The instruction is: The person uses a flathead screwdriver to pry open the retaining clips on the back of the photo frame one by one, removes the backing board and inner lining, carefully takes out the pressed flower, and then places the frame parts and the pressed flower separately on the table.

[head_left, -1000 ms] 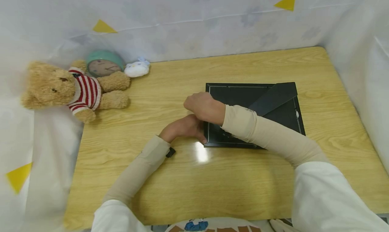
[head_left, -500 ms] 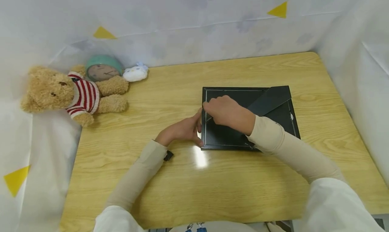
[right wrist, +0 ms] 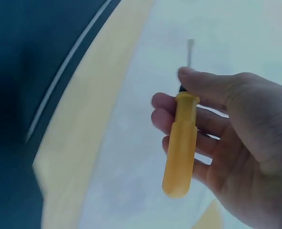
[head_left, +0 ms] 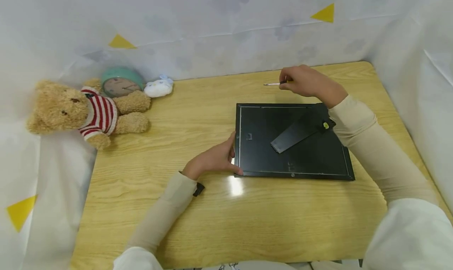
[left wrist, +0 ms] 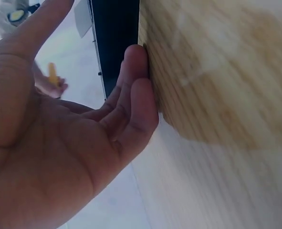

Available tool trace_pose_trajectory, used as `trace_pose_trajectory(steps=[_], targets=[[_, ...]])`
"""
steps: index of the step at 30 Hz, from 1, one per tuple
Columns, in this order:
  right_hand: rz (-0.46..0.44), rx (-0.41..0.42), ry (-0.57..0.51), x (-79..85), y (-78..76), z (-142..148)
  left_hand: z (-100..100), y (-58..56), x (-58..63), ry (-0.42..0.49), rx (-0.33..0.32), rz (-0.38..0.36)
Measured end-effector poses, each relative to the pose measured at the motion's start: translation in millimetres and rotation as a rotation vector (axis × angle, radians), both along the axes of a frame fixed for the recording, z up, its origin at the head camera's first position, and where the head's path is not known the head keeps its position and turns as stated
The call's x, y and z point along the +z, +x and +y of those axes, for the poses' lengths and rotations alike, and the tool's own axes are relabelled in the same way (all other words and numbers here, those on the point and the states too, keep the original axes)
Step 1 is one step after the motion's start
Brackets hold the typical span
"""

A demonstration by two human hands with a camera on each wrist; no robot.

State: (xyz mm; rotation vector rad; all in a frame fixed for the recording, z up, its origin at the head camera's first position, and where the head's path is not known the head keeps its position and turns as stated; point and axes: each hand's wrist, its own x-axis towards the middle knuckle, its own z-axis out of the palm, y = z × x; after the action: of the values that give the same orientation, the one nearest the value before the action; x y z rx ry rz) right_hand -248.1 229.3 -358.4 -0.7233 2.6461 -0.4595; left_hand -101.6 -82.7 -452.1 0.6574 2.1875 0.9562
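A black picture frame (head_left: 262,160) lies face down on the wooden table, its easel leg (head_left: 297,134) slanting across the back. My left hand (head_left: 216,158) rests at the frame's near left corner, thumb by the corner and the other fingers along the left side. Those fingers (left wrist: 141,102) look fairly straight and touch the edge in the left wrist view. Beyond the frame's far edge, my right hand (head_left: 308,81) holds a screwdriver (right wrist: 180,157) in the air. It has a yellow handle and a thin metal shaft (head_left: 271,84), which points left in the head view.
At the back left lies a teddy bear (head_left: 100,112) in a striped shirt. A green round clock (head_left: 122,82) and a small white plush (head_left: 159,88) are beside it. White sheeting (head_left: 198,34) with yellow triangles hangs around the wooden table (head_left: 247,223).
My right hand has lifted off the frame's left side and moved right and away past the far edge, with the screwdriver now visible in it. The left hand stays at the frame's left side.
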Motion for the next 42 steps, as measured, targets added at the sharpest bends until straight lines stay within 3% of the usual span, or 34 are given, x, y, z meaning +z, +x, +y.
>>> trace_pose_trajectory(steps=[6, 13, 18, 23, 35, 42], targets=[[-0.025, 0.002, 0.034, -26.3, -33.7, 24, 0, 7.1, 0.8, 0.069, 0.040, 0.012], [-0.031, 0.003, 0.078, -50.2, -60.1, 27, 1, 10.8, -3.2, 0.019, 0.054, 0.068], [-0.044, 0.002, 0.076, -65.4, -72.7, 21, 0, 15.2, -4.2, 0.013, 0.062, 0.053], [-0.073, -0.001, 0.079, -72.9, -76.9, 16, -1, 18.5, -3.6, -0.017, 0.074, 0.056], [-0.027, 0.015, 0.075, -76.4, -78.3, 13, -1, 26.0, 1.6, -0.089, 0.089, 0.055], [-0.019, -0.008, 0.074, -78.2, -74.7, 13, 0, 26.4, 1.8, -0.085, 0.087, 0.056]])
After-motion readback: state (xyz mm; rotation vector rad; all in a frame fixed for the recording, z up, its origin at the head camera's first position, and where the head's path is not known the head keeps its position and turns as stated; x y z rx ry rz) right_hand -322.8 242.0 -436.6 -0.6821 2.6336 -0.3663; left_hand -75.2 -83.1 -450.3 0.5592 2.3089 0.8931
